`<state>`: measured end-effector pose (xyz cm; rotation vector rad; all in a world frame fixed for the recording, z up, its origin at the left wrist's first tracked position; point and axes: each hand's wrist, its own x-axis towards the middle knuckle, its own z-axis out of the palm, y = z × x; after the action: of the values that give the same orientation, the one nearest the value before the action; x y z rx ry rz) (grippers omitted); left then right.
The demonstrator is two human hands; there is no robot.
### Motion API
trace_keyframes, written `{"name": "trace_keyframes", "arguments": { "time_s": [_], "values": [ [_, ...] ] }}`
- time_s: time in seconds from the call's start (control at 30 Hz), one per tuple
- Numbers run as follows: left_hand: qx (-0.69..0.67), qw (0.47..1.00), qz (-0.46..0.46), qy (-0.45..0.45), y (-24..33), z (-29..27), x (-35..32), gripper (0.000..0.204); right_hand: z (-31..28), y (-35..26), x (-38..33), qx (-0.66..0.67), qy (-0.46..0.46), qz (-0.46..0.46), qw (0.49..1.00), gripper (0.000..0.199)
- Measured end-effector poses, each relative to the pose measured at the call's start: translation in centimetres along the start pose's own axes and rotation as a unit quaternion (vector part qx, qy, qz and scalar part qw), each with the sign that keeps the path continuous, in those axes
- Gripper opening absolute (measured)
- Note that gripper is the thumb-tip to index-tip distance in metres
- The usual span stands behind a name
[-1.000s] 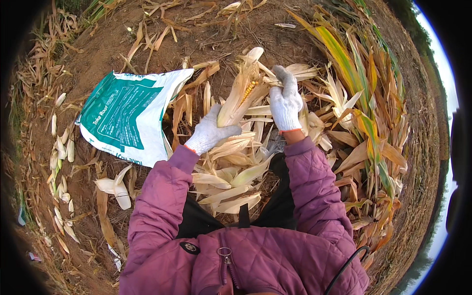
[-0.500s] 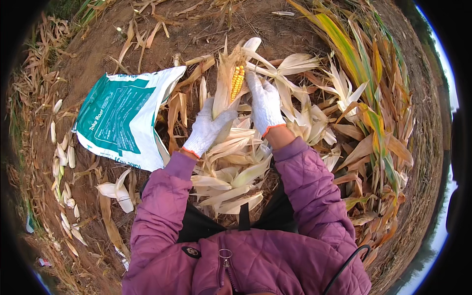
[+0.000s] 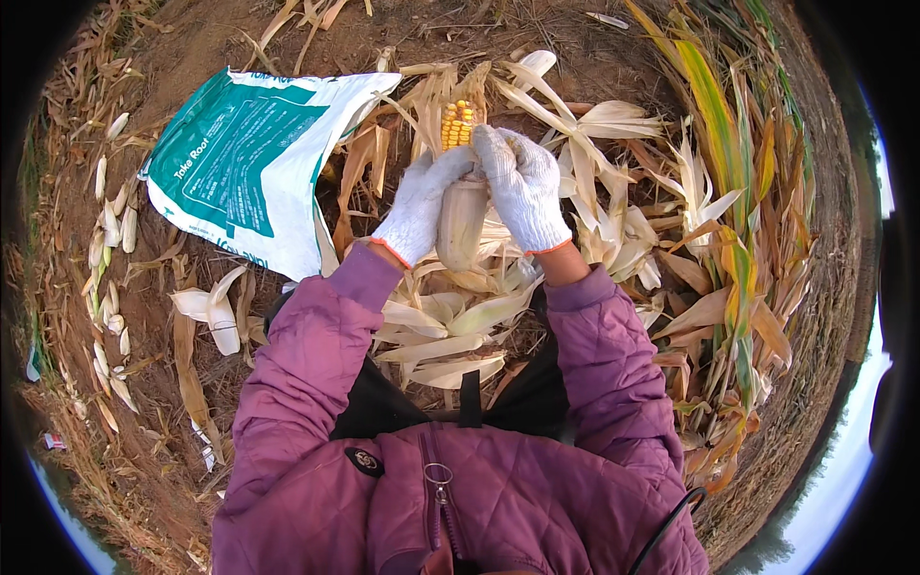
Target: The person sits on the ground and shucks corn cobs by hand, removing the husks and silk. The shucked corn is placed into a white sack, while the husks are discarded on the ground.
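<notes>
Both my hands wear white knitted gloves with orange cuffs and meet around one ear of corn [image 3: 457,125]. Bare yellow kernels show at its far end, while a pale strip of husk [image 3: 462,228] hangs down from it toward me. My left hand [image 3: 422,199] is wrapped round the ear from the left, thumb across it. From the right, my right hand [image 3: 522,182] is closed with its fingertips pinching the husk just below the kernels. The ear's middle is hidden behind the fingers. Beneath my hands lies a heap of peeled dry husks [image 3: 450,340].
A green and white sack [image 3: 240,172] lies on the soil left of my hands, its mouth facing them. More open husks [image 3: 599,211] and dry, yellowing stalks [image 3: 733,230] spread along the right. Several pale ears [image 3: 120,225] lie in a row at far left.
My right hand has come down and in against the left one. Husk that stood up beside the kernels is now folded down toward me, and my left thumb lies across the ear.
</notes>
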<state>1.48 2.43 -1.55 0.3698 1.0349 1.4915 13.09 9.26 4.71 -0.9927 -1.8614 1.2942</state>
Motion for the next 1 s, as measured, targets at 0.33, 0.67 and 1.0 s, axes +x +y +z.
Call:
{"name": "trace_keyframes", "arguments": {
  "time_s": [0.33,0.67,1.0],
  "values": [
    [-0.047,0.99,0.106,0.079,4.9,-1.6,0.8,0.057,1.0,0.8,-5.7,-0.237,-0.374,-0.218,0.87,0.039],
    [0.182,0.959,0.19,0.104,6.7,-2.0,0.4,0.077,-1.2,0.5,-2.6,-0.254,-0.269,0.08,0.925,0.04],
    [0.141,0.975,0.163,0.055,3.6,0.4,0.6,0.063,0.4,1.0,-1.3,-0.064,0.168,-0.193,0.964,0.03]
  ]
}}
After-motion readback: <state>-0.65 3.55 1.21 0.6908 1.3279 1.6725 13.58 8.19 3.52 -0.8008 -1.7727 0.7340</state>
